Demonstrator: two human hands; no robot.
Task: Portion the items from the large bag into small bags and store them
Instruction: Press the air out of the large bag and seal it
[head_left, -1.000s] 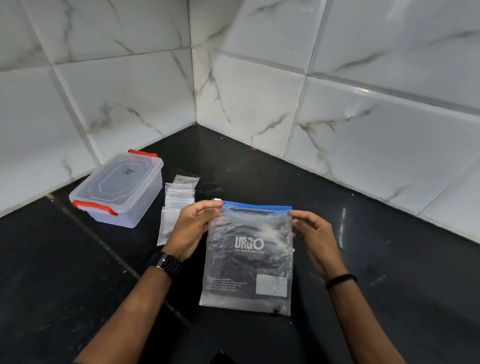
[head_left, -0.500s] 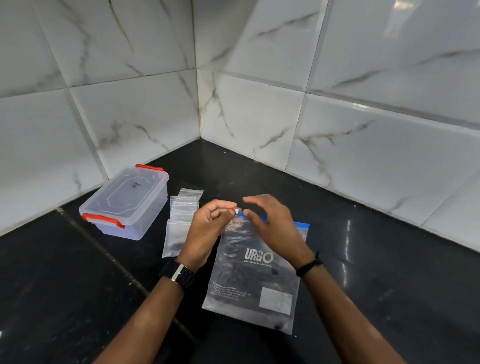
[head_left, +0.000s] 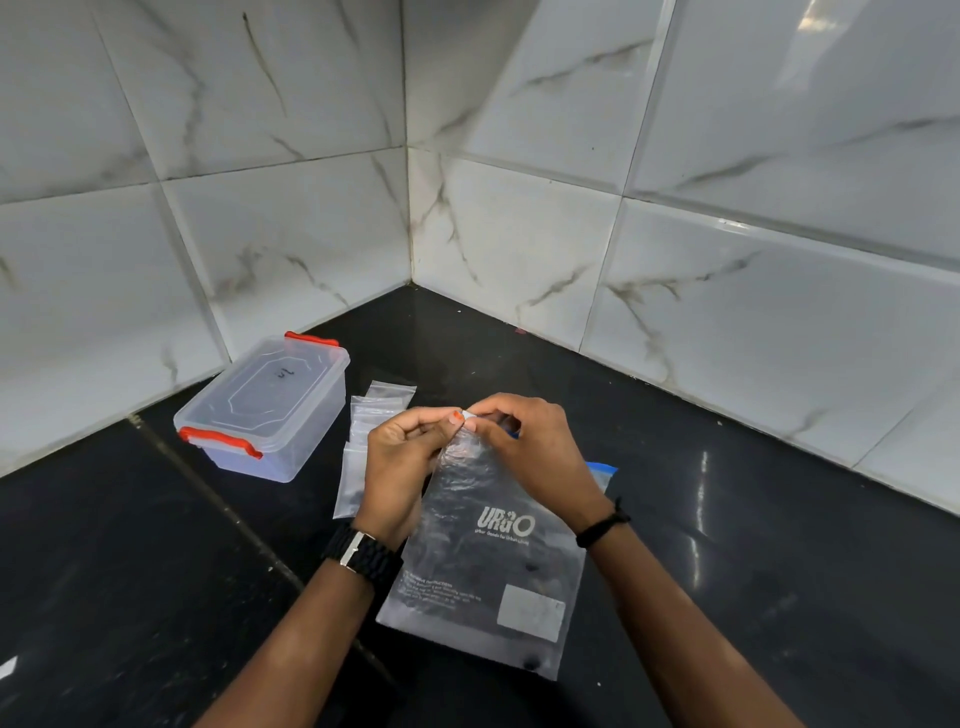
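Large bag (head_left: 488, 561) lies flat on the dark bench (head_left: 779, 545), its long axis running from the person toward the wall corner, sealed blue edge farthest away. In the head view both hands meet at that far left corner: left hand (head_left: 402, 462) and right hand (head_left: 535, 447) each pinch it (seemingly starting to part the seal). Small bags (head_left: 371, 415) lie left of the large bag, between it and the closed plastic box (head_left: 265, 410).

Bright, even light falls from above at the upper right of the frame, leaving white glare on the glossy marble-veined white wall tiles (head_left: 779, 156) and streaks on the polished black stone countertop (head_left: 701, 493) at right. Shadows are soft. Tile lines bow toward the edges; the focus is sharp.
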